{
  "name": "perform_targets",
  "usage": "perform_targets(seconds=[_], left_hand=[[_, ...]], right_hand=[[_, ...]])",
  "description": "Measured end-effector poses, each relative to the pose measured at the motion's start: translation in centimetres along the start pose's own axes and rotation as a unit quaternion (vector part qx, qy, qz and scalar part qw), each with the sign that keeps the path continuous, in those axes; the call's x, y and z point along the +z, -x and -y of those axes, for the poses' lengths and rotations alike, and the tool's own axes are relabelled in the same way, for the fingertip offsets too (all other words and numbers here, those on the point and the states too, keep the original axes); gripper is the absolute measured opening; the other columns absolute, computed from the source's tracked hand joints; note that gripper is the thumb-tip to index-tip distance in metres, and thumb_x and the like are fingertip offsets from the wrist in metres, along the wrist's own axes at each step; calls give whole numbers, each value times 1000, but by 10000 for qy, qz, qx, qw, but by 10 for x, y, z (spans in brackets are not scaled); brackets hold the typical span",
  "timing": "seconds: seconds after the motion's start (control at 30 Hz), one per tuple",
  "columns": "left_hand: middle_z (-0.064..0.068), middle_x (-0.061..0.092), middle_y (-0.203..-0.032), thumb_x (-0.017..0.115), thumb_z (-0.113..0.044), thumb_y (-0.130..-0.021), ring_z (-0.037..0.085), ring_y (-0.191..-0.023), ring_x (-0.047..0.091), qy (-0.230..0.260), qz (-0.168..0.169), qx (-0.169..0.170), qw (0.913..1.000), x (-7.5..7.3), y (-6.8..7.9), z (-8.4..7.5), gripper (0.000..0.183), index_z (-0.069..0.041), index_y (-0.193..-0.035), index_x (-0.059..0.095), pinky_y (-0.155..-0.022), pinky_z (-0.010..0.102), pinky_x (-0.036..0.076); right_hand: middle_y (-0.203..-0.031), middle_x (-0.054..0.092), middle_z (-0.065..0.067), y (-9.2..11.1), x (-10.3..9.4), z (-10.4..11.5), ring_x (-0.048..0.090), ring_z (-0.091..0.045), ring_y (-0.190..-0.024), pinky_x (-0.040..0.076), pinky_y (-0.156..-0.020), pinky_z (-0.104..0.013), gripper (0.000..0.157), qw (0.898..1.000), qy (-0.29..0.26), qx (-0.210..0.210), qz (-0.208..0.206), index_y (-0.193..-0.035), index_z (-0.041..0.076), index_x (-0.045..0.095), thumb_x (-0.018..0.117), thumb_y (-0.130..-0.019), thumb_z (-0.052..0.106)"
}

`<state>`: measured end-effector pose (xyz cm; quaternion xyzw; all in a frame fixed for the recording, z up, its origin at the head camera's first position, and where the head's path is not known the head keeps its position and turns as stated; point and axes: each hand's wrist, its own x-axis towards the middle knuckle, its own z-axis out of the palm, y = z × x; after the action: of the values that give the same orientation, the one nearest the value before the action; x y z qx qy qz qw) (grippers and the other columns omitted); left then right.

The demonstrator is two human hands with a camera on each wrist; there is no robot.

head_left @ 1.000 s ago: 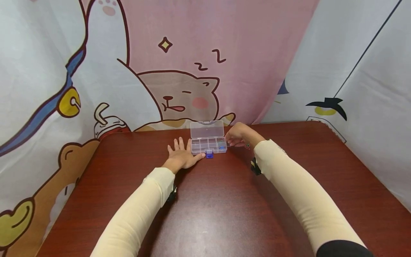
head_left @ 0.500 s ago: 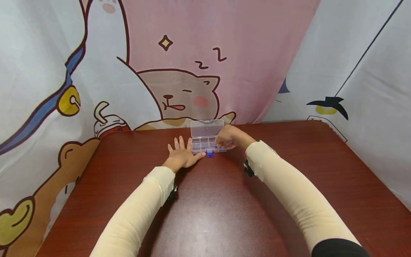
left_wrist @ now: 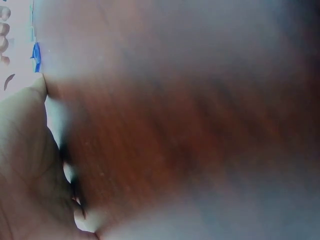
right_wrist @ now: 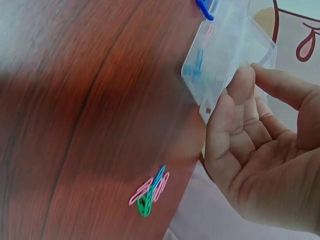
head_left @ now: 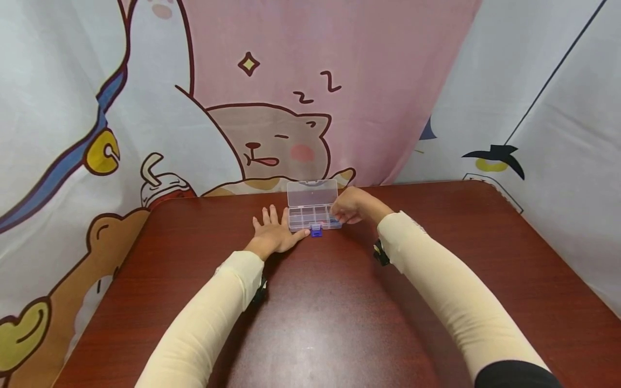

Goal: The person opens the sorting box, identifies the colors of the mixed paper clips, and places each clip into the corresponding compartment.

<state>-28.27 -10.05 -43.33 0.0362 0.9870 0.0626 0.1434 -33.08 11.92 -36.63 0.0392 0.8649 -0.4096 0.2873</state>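
Observation:
My left hand [head_left: 275, 235] lies palm down on the table with fingers spread, thumb and forefinger against a clear plastic compartment box [head_left: 302, 220]. The box's lid [head_left: 312, 193] stands raised, and its blue latch [head_left: 316, 231] hangs at the front. Over the box's right end is my right hand [head_left: 346, 206], fingers bent. In the right wrist view its thumb and forefinger tips come together at the box wall; I cannot tell whether they hold anything. Through the wall show blue paper clips [right_wrist: 199, 65] and a pink paper clip [right_wrist: 208, 35].
A small pile of pink, blue and green paper clips [right_wrist: 150, 191] lies on the brown table [head_left: 310, 302] to the right of the box, behind my right hand in the head view. A cartoon-printed curtain [head_left: 378, 108] hangs right behind the table's far edge.
My right hand moved left from beside the box to over its compartments, then slightly back right. A pink paper clip now shows in a front compartment. My left hand stayed put.

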Motion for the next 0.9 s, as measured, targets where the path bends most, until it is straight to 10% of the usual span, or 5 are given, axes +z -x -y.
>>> perform_targets(seconds=[0.4, 0.9], left_hand=[[23, -12, -160, 22, -83, -85, 40, -148, -10, -76, 91, -6, 9999, 2, -2, 0, 103, -16, -157, -6, -114, 64, -2], [23, -10, -161, 24, -83, -86, 40, -148, -9, -21, 58, 31, 10000, 1, -1, -1, 102, -15, -158, -4, -114, 64, -1]], right_hand=[[-72, 69, -4, 7, -35, -26, 65, -13, -63, 55, -83, -43, 30, 9994, 16, 22, -348, -112, -5, 68, 63, -90, 15], [-65, 68, -3, 7, -59, -76, 65, -13, -58, 55, -57, -34, 19, 9893, 1166, 228, -846, -83, -2, 71, 66, -86, 16]])
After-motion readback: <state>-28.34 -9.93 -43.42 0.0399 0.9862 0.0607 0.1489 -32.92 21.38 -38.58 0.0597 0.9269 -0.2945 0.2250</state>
